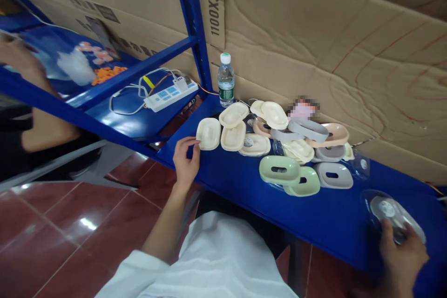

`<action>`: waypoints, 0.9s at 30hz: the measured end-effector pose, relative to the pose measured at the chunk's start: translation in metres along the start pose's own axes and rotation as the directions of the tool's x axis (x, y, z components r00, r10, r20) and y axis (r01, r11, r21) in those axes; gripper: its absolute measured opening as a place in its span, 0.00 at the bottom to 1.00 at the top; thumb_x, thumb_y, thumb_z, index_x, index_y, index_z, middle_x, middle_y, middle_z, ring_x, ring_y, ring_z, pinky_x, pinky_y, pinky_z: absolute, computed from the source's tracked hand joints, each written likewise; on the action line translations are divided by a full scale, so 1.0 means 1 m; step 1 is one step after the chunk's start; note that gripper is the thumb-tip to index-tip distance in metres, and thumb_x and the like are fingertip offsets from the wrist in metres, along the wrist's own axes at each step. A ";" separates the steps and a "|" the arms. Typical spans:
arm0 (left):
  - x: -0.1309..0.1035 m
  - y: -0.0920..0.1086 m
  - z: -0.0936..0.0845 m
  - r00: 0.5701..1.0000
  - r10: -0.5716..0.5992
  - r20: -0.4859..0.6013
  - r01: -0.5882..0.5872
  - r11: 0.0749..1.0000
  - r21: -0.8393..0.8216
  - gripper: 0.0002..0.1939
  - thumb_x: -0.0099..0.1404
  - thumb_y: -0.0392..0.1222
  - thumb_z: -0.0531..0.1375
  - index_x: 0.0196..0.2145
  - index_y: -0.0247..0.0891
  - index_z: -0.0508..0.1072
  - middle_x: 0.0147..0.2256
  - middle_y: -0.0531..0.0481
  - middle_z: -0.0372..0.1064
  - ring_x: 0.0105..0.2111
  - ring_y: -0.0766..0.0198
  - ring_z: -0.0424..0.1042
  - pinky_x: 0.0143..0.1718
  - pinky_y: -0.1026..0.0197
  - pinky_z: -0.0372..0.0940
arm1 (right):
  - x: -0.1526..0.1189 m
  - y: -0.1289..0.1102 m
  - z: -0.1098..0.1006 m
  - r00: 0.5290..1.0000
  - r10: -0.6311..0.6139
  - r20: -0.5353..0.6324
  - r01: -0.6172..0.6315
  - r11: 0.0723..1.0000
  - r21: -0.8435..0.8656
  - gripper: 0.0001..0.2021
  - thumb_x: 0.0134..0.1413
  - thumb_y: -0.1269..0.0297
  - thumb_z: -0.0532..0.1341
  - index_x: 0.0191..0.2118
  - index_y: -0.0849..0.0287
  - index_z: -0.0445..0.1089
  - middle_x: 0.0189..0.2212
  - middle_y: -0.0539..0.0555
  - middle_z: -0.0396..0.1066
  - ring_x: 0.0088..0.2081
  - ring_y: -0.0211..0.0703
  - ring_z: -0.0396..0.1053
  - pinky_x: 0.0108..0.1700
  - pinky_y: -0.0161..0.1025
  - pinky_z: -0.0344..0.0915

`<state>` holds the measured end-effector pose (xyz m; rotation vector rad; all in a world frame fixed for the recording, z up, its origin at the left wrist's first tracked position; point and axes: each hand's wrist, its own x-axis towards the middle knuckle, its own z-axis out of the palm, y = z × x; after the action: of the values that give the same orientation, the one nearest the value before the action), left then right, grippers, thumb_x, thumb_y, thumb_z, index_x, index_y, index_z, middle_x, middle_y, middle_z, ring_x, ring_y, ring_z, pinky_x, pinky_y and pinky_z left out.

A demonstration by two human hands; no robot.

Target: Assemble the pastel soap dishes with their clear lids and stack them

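My left hand (186, 162) is at the left end of the blue table, thumb and forefinger closed at the near-left edge of a cream oval dish (208, 133). Far to the right, my right hand (403, 249) grips a clear plastic shell (387, 208) with a round pale sticker; it is slightly blurred. Several more cream dishes (233, 136) lie beside the left one, some overlapping. Two green soap dishes (279, 169) with oval slots overlap near the middle. Close to them is a grey soap dish (334, 175).
Behind the dishes are grey rings (307, 129) and a peach dish (335, 134). A water bottle (226, 81) stands by the blue shelf post (193, 23) and cardboard wall (279, 32). On the left are a power strip (171, 94), orange pieces (107, 74) and another person's arm (49, 125).
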<state>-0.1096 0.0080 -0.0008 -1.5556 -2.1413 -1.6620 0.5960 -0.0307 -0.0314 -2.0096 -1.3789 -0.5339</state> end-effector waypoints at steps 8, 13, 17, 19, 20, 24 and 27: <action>-0.092 0.079 0.017 0.878 0.421 0.227 -0.348 0.888 -0.301 0.08 0.73 0.35 0.60 0.46 0.44 0.78 0.46 0.46 0.78 0.49 0.57 0.77 0.56 0.47 0.72 | -0.089 -0.088 -0.058 0.977 -0.042 0.210 0.024 0.996 0.087 0.47 0.58 0.25 0.57 0.62 0.68 0.73 0.44 0.73 0.76 0.48 0.76 0.75 0.52 0.66 0.68; -0.151 0.128 0.041 0.445 0.795 0.411 -0.554 0.606 -0.571 0.12 0.74 0.37 0.60 0.51 0.43 0.80 0.55 0.45 0.77 0.55 0.57 0.74 0.63 0.50 0.67 | -0.124 -0.142 -0.086 0.938 0.008 0.346 -0.067 0.985 0.159 0.46 0.62 0.28 0.56 0.68 0.65 0.68 0.53 0.71 0.74 0.56 0.70 0.69 0.60 0.63 0.63; -0.168 0.151 0.065 0.180 0.881 0.437 -0.669 0.435 -0.603 0.20 0.78 0.37 0.56 0.64 0.49 0.74 0.70 0.45 0.63 0.68 0.54 0.65 0.70 0.46 0.60 | -0.139 -0.166 -0.094 0.907 -0.069 0.416 -0.041 0.967 0.251 0.41 0.65 0.31 0.57 0.70 0.59 0.65 0.58 0.69 0.72 0.59 0.67 0.67 0.62 0.62 0.61; -0.169 0.157 0.077 0.104 0.885 0.454 -0.709 0.386 -0.590 0.25 0.78 0.36 0.56 0.69 0.48 0.68 0.74 0.41 0.56 0.72 0.51 0.61 0.71 0.44 0.58 | -0.143 -0.174 -0.095 0.892 -0.122 0.435 -0.011 0.957 0.291 0.39 0.67 0.33 0.58 0.70 0.57 0.64 0.60 0.68 0.72 0.60 0.66 0.67 0.62 0.63 0.61; -0.168 0.159 0.082 0.085 0.880 0.467 -0.722 0.377 -0.580 0.27 0.77 0.36 0.57 0.71 0.47 0.66 0.75 0.39 0.54 0.73 0.49 0.59 0.72 0.43 0.57 | -0.145 -0.177 -0.095 0.883 -0.147 0.445 0.003 0.951 0.308 0.38 0.67 0.34 0.58 0.70 0.56 0.64 0.61 0.67 0.71 0.60 0.66 0.67 0.62 0.63 0.61; -0.169 0.162 0.091 0.103 0.850 0.517 -0.728 0.419 -0.543 0.27 0.78 0.37 0.57 0.72 0.49 0.64 0.76 0.36 0.50 0.75 0.44 0.53 0.72 0.36 0.54 | -0.146 -0.182 -0.094 0.839 -0.232 0.492 0.046 0.931 0.362 0.34 0.69 0.37 0.59 0.70 0.53 0.64 0.64 0.65 0.71 0.63 0.66 0.67 0.62 0.63 0.63; -0.171 0.161 0.089 0.138 0.843 0.519 -0.721 0.445 -0.531 0.26 0.77 0.38 0.60 0.70 0.50 0.67 0.76 0.36 0.51 0.75 0.43 0.53 0.72 0.34 0.55 | -0.142 -0.176 -0.094 0.805 -0.287 0.520 0.053 0.906 0.419 0.25 0.75 0.47 0.53 0.69 0.51 0.66 0.64 0.61 0.72 0.64 0.62 0.68 0.61 0.59 0.65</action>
<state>0.1340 -0.0511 -0.0159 -3.0193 -0.6953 -0.7962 0.3821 -0.1481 -0.0078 -1.7795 -1.8643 0.3054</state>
